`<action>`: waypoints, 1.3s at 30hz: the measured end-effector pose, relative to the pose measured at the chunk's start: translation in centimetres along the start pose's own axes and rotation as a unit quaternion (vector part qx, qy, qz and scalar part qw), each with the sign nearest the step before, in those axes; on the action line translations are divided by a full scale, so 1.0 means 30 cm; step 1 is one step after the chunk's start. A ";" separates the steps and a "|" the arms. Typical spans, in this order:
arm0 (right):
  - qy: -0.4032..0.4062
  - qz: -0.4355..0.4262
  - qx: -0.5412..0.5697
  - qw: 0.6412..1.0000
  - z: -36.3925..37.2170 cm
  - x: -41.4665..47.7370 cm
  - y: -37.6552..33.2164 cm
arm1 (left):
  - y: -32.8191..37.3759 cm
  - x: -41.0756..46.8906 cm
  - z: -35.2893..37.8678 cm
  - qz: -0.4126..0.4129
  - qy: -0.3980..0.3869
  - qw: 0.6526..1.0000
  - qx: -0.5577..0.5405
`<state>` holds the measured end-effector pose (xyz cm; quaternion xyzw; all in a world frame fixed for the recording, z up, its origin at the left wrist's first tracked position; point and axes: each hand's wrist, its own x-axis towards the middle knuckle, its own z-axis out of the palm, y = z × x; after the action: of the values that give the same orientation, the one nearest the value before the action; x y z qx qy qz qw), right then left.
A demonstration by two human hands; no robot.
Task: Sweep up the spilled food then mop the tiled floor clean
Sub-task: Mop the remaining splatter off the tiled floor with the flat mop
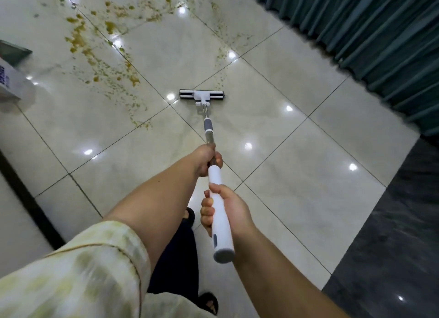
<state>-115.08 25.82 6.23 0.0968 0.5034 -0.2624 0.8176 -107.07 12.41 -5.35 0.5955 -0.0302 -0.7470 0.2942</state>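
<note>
A white mop with a flat head (202, 95) lies flat on the glossy pale tiled floor (297, 175) in front of me. Its pole runs back toward me, grey collar first, then a thick white handle (221, 213). My left hand (206, 159) grips the pole just above the white handle. My right hand (223, 208) grips the white handle lower down, near its capped end. Yellow-brown food stains and crumbs (99, 54) spread over the tiles to the left of and beyond the mop head, with a thinner trail (222, 54) straight ahead of it.
A dark green curtain (380, 37) hangs along the right side. A dark stone floor strip (392, 234) borders the tiles at the right. A white box (9, 85) and a green object (14, 51) sit at the left edge. My sandalled feet (209, 302) stand below.
</note>
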 end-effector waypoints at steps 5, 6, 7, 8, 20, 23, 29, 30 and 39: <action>0.016 -0.008 -0.029 0.999 0.230 0.187 -0.313 | 0.373 0.218 0.059 -0.004 0.003 1.000 0.010; 0.018 -0.007 -0.028 0.999 0.273 0.218 -0.376 | 0.446 0.256 0.075 -0.006 0.004 1.000 0.011; 0.020 -0.005 -0.025 0.999 0.311 0.247 -0.438 | 0.513 0.293 0.097 -0.010 0.006 1.000 0.010; 0.020 -0.003 -0.020 1.000 0.342 0.272 -0.501 | 0.574 0.330 0.122 -0.016 0.008 1.000 0.008; 0.005 0.041 -0.085 0.996 0.346 0.341 -1.456 | 1.068 0.690 0.711 -0.027 0.003 0.999 -0.044; -0.002 0.046 -0.127 0.991 0.345 0.348 -1.716 | 1.194 0.775 0.873 -0.006 0.003 0.998 -0.057; -0.027 0.065 -0.161 0.984 0.406 0.413 -2.110 | 1.442 0.932 1.091 0.020 0.035 0.996 -0.079; -0.027 0.068 -0.162 0.984 0.425 0.429 -2.169 | 1.489 0.957 1.116 0.027 0.040 0.995 -0.086; -0.012 0.088 -0.218 0.972 0.694 0.707 -2.669 | 1.984 1.290 1.215 0.026 0.058 0.989 -0.133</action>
<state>-133.63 -57.54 6.05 -0.0428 0.5277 -0.0746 0.8451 -120.69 -66.24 -5.01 0.5923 0.0710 -0.7005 0.3918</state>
